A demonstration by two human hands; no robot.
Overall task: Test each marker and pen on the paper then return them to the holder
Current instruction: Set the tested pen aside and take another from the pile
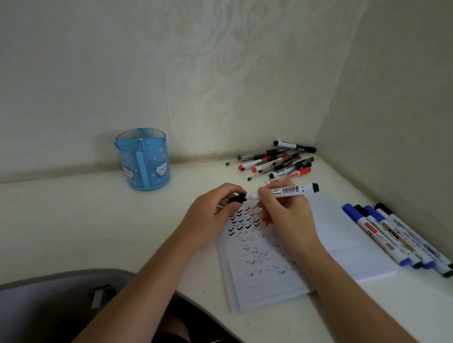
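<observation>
Right grip (pixel 284 215) is curled round a white cylindrical marker with a barcode label (pixel 286 190), held level just above the lined white paper (pixel 350 246). Left grip (pixel 214 216) pinches a small black plastic cap (pixel 236 198) right at the marker's pale nose. Seated or just off, I can't tell, because the fingers cover the join. The paper is matte and ruled, loose sheets stacked, speckled with black, blue and red tick marks, the lower ones faint. Back left, well apart, stands the round translucent blue plastic holder (pixel 143 162), split into wedge compartments, with little cartoon faces on its wall. In the far corner lies a tangled heap of slim pens and red-capped markers (pixel 277 163). Along the right edge sits a neat row of glossy blue- and black-capped markers (pixel 391 236), labels too blurred to read. All of it rests on a smooth white tabletop (pixel 91 220).
</observation>
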